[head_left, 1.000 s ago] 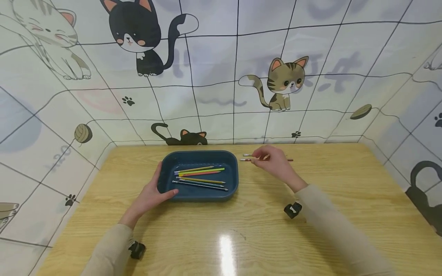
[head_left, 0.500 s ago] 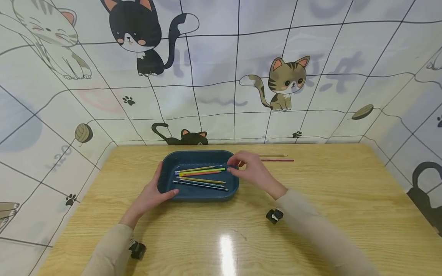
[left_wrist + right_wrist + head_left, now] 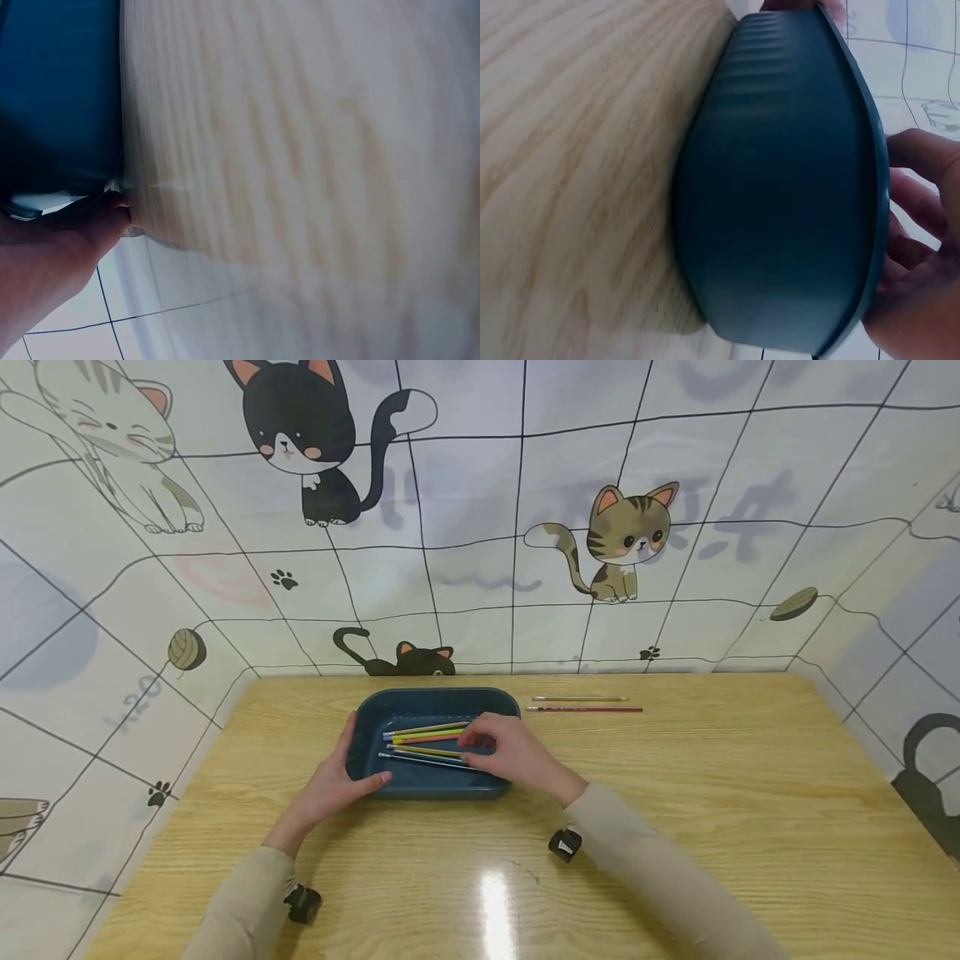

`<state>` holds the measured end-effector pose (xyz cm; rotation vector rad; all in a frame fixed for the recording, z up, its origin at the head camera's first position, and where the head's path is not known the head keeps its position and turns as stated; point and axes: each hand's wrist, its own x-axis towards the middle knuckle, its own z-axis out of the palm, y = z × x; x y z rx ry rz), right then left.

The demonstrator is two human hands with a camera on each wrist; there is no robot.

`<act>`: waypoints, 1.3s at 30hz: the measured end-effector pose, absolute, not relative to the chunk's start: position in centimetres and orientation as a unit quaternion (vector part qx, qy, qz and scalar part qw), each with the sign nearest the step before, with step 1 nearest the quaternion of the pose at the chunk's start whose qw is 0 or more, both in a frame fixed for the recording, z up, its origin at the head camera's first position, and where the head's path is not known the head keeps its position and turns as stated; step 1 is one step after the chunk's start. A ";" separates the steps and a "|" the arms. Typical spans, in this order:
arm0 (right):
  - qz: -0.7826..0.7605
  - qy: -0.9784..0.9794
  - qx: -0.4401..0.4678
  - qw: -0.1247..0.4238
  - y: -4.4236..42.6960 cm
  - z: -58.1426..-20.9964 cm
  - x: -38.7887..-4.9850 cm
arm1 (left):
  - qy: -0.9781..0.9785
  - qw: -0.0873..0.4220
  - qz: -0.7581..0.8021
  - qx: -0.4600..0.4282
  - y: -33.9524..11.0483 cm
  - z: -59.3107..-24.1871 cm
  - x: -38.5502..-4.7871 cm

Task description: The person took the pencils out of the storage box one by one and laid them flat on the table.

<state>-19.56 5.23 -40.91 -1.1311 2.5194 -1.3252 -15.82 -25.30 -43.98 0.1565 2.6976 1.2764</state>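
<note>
A dark blue tray (image 3: 450, 792) stands on the table with several pencils (image 3: 427, 750) in it. My left hand (image 3: 330, 785) holds its left end, thumb over the front rim and fingers along the outer side; part of this hand (image 3: 64, 255) shows beside the tray (image 3: 60, 97). Over the right half of the pencils is my right hand (image 3: 517, 756), fingers loosely bent and no object visible between them. In the right wrist view that hand (image 3: 930, 225) is beyond the tray wall (image 3: 780, 180), its fingertips partly hidden.
Two more pencils lie on the table right of the tray, a pale one (image 3: 581, 698) behind a dark red one (image 3: 592, 709). A cloth (image 3: 480, 568) printed with cats and grid lines hangs behind the table (image 3: 675, 760).
My right hand has moved left from above the two pencils on the table, across the tray's right rim, to inside the tray. My left hand has stayed on the tray.
</note>
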 end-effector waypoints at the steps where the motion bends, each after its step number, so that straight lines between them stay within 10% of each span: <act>1: -0.418 0.826 -0.372 0.057 5.0 -41.0 -19.6 | 0.901 0.076 0.423 0.054 -25.3 -43.9 -15.8; 11: -0.288 0.835 -0.422 0.206 3.2 -41.0 -20.6 | 0.901 0.077 0.424 0.050 -25.0 -44.2 -15.9; 39: -0.151 0.919 -0.338 0.136 1.0 -42.0 -21.3 | 0.904 0.077 0.418 0.042 -25.2 -44.0 -15.9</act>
